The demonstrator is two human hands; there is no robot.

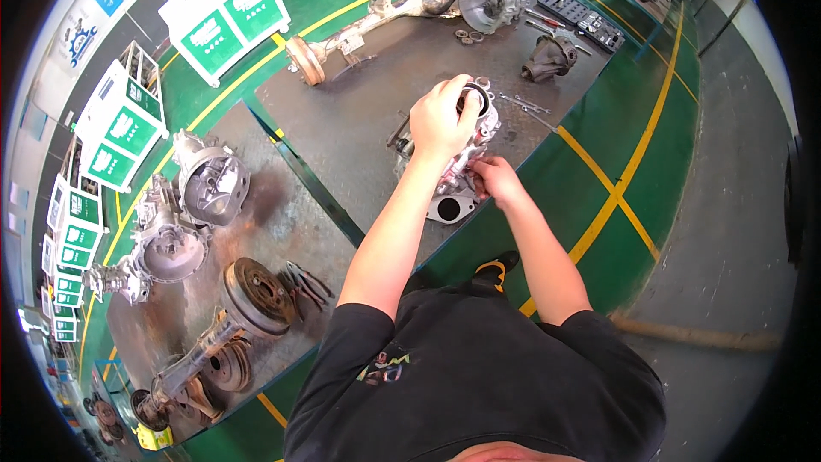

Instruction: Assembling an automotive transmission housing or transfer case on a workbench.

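A silvery metal housing (466, 154) with several ports stands near the front edge of the workbench. My left hand (440, 120) is closed at its far end, thumb and fingers around a round neck with a dark ring (475, 96). Lower down, on the right side of the housing, my right hand (494, 180) has its fingers curled together against the metal; whatever they pinch is hidden. Close to me, a flange with a round dark hole (448, 209) forms the near end. Part of the housing lies hidden beneath my left hand and forearm.
Wrenches (526, 104) lie just right of the housing. Further back are a long axle (376, 24), a bell-shaped casing (492, 7), a rusty differential (549, 58) and a socket set (581, 21). Gearbox casings (175, 248) and a brake drum (256, 295) occupy the left bench.
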